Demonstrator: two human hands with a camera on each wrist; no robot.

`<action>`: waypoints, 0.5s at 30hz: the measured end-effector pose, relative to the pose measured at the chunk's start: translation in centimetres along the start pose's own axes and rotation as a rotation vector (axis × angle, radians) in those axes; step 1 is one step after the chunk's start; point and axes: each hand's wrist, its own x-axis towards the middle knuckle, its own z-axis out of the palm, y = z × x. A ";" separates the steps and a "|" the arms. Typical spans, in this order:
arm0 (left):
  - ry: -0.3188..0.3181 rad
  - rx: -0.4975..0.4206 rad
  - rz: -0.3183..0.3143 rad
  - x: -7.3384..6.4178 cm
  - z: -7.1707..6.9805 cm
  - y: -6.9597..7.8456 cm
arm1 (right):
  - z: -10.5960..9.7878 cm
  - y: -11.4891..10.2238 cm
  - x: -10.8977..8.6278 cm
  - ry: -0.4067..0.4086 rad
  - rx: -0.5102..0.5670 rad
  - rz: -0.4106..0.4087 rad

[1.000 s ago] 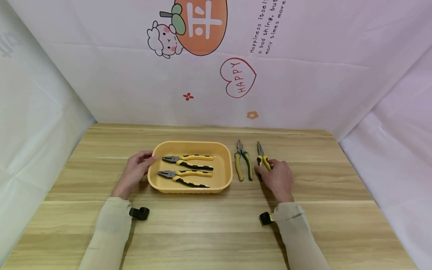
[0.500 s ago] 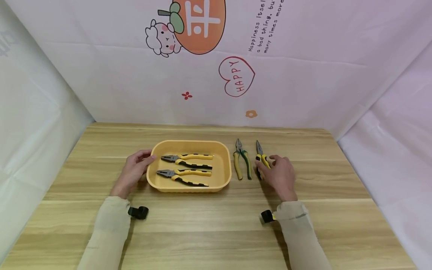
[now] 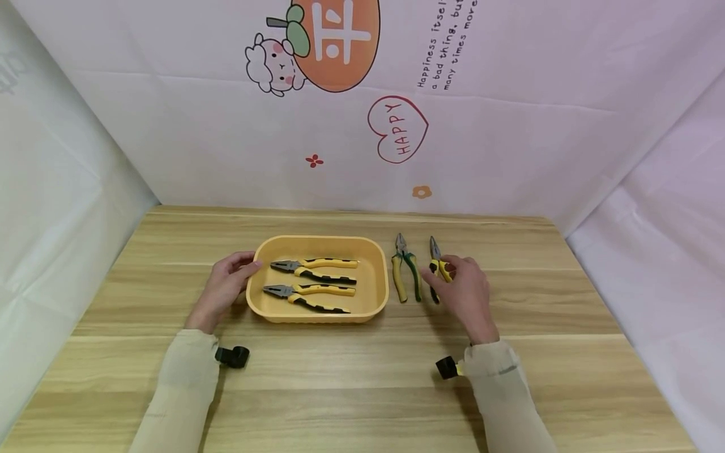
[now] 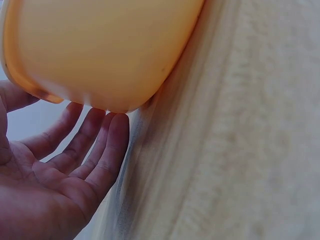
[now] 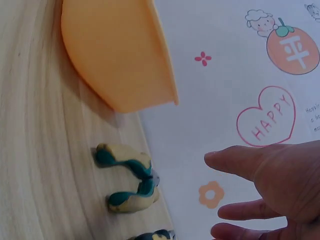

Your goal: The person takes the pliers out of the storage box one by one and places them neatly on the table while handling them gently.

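Note:
In the head view, a yellow plastic tray (image 3: 317, 318) holds two combination pliers, the upper pair (image 3: 328, 263) and the lower pair (image 3: 325, 290), both with yellow-black handles. My left hand (image 3: 222, 292) holds the tray's left end, thumb over the rim; the left wrist view has its fingertips against the outer wall (image 4: 115, 55). To the right of the tray lie green-yellow pliers (image 3: 400, 255). Beside them are long-nose pliers (image 3: 435, 250), their handles partly hidden under my right hand (image 3: 466, 296). That hand hovers with thumb and fingers spread, holding nothing, in the right wrist view.
The wooden table (image 3: 340, 390) runs back to a white printed cloth (image 3: 510, 138). More white cloth hangs at both sides. Each wrist wears a small black camera, one at the left (image 3: 233, 357) and one at the right (image 3: 447, 367).
My right hand has come off the long-nose pliers' handles and spread its thumb toward the green-yellow pliers. The left hand and tray stay as they were.

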 end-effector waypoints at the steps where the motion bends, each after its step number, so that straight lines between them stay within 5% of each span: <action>1: 0.000 -0.002 -0.001 0.0 0.0 0.0 | 0.0 -0.1 0.0 0.000 0.008 -0.012; 15: 0.010 0.004 -0.010 0.1 -0.1 0.0 | -1.0 -3.3 -1.5 -0.058 0.117 -0.112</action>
